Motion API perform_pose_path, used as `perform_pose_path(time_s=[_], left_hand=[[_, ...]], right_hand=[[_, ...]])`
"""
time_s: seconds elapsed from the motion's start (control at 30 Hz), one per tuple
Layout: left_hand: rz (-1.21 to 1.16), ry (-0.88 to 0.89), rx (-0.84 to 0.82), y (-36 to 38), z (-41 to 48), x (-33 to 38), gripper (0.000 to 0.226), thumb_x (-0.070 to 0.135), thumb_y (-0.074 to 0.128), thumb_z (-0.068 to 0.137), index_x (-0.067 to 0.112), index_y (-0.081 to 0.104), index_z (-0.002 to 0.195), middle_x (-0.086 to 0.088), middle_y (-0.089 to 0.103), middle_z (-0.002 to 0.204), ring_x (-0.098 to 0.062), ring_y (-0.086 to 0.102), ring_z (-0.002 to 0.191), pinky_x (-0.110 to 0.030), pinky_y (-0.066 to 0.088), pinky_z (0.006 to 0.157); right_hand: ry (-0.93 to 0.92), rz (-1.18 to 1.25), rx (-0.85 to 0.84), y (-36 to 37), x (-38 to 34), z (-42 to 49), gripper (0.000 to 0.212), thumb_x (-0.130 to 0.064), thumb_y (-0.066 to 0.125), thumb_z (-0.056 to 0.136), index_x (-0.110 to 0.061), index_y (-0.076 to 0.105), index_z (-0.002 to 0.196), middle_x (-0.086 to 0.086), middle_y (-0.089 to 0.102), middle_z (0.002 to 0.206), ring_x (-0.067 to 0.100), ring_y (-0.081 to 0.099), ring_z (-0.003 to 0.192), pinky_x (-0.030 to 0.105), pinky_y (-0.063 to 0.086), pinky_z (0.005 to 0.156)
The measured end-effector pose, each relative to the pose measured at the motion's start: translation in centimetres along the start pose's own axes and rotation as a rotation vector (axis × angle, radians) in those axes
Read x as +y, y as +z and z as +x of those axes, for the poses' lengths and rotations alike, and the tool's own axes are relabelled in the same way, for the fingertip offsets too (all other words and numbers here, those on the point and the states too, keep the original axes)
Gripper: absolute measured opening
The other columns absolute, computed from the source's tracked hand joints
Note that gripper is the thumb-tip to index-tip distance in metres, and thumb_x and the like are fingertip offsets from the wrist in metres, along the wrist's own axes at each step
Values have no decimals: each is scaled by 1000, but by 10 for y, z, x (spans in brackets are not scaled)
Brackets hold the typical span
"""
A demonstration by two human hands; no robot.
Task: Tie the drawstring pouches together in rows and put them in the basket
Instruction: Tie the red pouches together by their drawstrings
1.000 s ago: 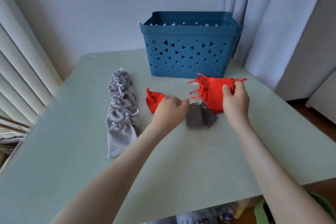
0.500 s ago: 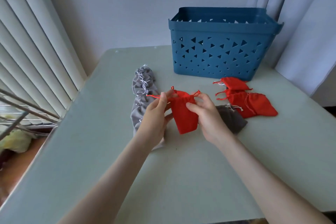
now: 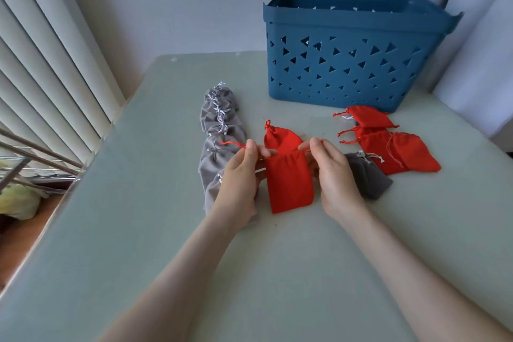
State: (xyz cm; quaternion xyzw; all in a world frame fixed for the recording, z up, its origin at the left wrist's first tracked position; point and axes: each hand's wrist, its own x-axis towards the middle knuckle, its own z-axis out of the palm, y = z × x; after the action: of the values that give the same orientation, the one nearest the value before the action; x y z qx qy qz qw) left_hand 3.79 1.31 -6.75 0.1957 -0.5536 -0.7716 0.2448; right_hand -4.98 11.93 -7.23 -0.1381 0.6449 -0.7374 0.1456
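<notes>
I hold a red drawstring pouch [image 3: 290,182] just above the table by its top corners. My left hand [image 3: 241,175] pinches its left red cord and my right hand [image 3: 331,172] pinches the right cord. Behind it lies another red pouch [image 3: 280,139], cinched shut. A row of tied grey pouches [image 3: 219,130] stretches along the table to my left. A loose dark grey pouch [image 3: 366,178] lies under my right wrist. Several more red pouches [image 3: 388,144] lie to the right. The blue basket [image 3: 349,61] stands at the back.
The pale green table [image 3: 277,258] ends at a left edge next to white vertical blinds [image 3: 47,64]. Grey curtains [image 3: 483,36] hang behind and right of the basket. Metal rods [image 3: 30,158] and clutter show below the table's left edge.
My right hand left the red pile at the right, and both hands now hold one red pouch by its cords at the centre. The camera view swung left.
</notes>
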Motion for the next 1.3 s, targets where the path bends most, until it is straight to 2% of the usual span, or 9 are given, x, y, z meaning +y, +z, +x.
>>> perform_pose_path(time_s=[0.13, 0.33, 0.5, 0.6, 0.83, 1.0, 1.07, 1.17, 1.3], left_hand=[[-28, -10, 22, 0, -1, 2, 40, 32, 32, 103, 14, 45, 69, -4, 65, 82, -11, 57, 70, -21, 42, 61], [-63, -41, 6, -1, -2, 3, 40, 31, 31, 104, 14, 49, 72, -3, 66, 82, -11, 57, 70, -21, 42, 63], [-74, -68, 8, -1, -1, 4, 39, 28, 31, 104, 13, 52, 74, -3, 66, 78, -8, 59, 66, -18, 46, 61], [-82, -69, 14, 0, -1, 4, 39, 27, 31, 104, 13, 51, 74, -4, 64, 78, -9, 58, 66, -17, 47, 59], [-103, -80, 49, -1, -3, 6, 39, 29, 31, 104, 13, 53, 77, 2, 67, 68, -6, 60, 61, -17, 45, 55], [-124, 9, 89, 0, -3, 7, 42, 28, 32, 104, 12, 57, 75, -3, 72, 86, -11, 62, 73, -21, 47, 65], [-112, 73, 125, -4, -2, 10, 41, 28, 31, 104, 13, 53, 72, -2, 72, 79, -10, 59, 68, -19, 46, 63], [-73, 25, 101, -1, -6, 13, 40, 27, 32, 104, 13, 48, 71, 1, 58, 52, -9, 47, 47, -17, 38, 45], [-78, -212, -39, -4, -6, 15, 33, 25, 35, 104, 11, 53, 79, 9, 32, 39, -5, 30, 36, -15, 23, 33]], right_hand=[[5, 39, -27, -1, -2, -2, 22, -18, 49, 99, -15, 58, 79, -5, 55, 64, 4, 47, 54, 15, 38, 50], [19, 98, -49, -3, -5, -2, 18, -12, 50, 97, -13, 54, 80, -1, 50, 63, 5, 43, 52, 16, 36, 50], [142, 385, -97, -6, -11, 0, 19, -7, 45, 98, -11, 57, 84, -2, 53, 58, 7, 45, 53, 16, 38, 52], [214, 453, -123, -8, -15, 0, 21, -10, 41, 98, -11, 59, 87, -3, 57, 58, 6, 50, 54, 14, 42, 52], [98, 283, -68, -7, -7, 2, 18, -6, 46, 98, -7, 58, 85, -1, 60, 58, 7, 53, 52, 17, 43, 50], [87, 151, 85, -14, -2, 7, 21, -13, 49, 99, -11, 53, 78, -6, 60, 51, 5, 52, 46, 17, 39, 46], [48, 127, 185, -19, -4, 9, 24, -13, 48, 99, -13, 52, 76, -7, 58, 49, 2, 49, 42, 17, 37, 44], [-5, 103, 249, -20, -6, 10, 25, -12, 46, 100, -13, 51, 75, -2, 56, 55, 1, 47, 41, 15, 38, 42], [-24, 178, 48, -18, -8, 12, 25, -11, 43, 101, -11, 51, 77, -6, 58, 50, 7, 53, 48, 20, 42, 48]])
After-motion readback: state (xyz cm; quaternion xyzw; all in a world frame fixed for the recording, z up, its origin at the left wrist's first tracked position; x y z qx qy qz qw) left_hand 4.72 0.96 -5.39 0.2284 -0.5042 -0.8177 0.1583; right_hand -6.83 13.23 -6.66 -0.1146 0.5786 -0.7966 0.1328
